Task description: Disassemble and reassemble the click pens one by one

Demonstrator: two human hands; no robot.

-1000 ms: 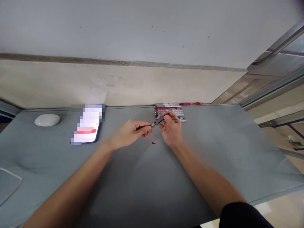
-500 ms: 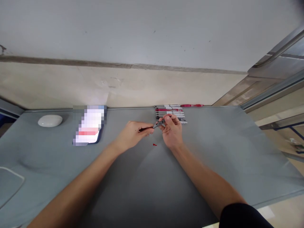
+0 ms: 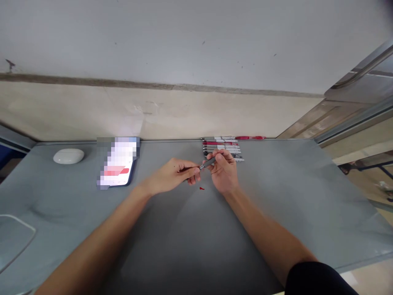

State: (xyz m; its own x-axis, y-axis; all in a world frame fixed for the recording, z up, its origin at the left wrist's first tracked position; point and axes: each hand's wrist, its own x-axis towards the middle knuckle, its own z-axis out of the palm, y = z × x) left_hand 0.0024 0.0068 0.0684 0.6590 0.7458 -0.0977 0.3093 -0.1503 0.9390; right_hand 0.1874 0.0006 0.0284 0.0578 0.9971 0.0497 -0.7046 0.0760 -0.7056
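Both my hands meet over the middle of the grey table [image 3: 276, 196]. My left hand [image 3: 172, 176] pinches a thin dark pen part at its left end, and my right hand [image 3: 224, 170] grips the grey pen barrel [image 3: 208, 163] at its right end. The two pieces line up tip to tip between my fingers. A tiny red piece [image 3: 201, 188] lies on the table just below my hands. Behind my right hand, a row of several pens [image 3: 222, 146], red, white and grey, lies side by side at the table's far edge.
A phone [image 3: 118, 164] with a lit screen lies at the back left, with a white oval case [image 3: 68, 155] further left. A clear rounded sheet [image 3: 12, 237] shows at the left edge. A wall runs behind the table; a glass-and-metal frame stands at right.
My hands have stayed together on the pen, shifting only slightly; the left fingers closed nearer the barrel. The view drifted a little.
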